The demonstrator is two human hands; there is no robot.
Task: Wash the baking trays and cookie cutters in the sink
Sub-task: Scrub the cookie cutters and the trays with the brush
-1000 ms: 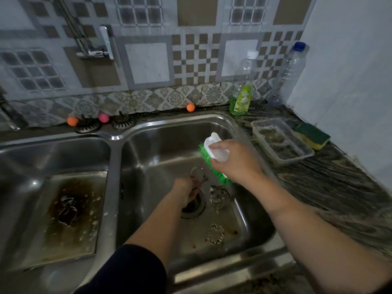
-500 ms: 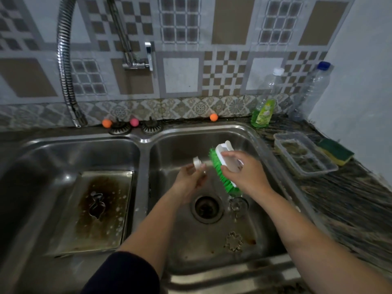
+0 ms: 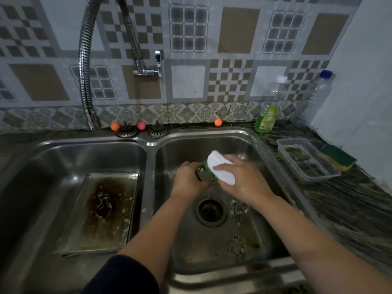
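Double sink (image 3: 151,143) viewed from above, both hands over the right basin; left hand (image 3: 187,182) curled around a small metal cookie cutter (image 3: 199,174), mostly hidden by fingers and bristles, shape not discernible; right hand (image 3: 244,180) clenched over the white back of a scrubbing brush (image 3: 220,167), green bristles facing left and pressed against the held cutter. Brush long axis running from far-left to near-right, across the gap between the hands; cutter lying directly left of the right hand, touching the bristles; scrubbing stroke judged to travel along that axis, with the left hand as the fixed support. Further cutters on the right basin floor: one just right of the drain (image 3: 212,212), partly behind the right wrist (image 3: 241,207); a flower-shaped cutter (image 3: 237,244) nearer the viewer. Stained baking tray (image 3: 97,211) lying flat in the left basin, carrying one more cutter (image 3: 104,205) and soap flecks; likely awaiting scrubbing. Detergent bottle (image 3: 266,118) on the counter, beyond the right basin's far corner.
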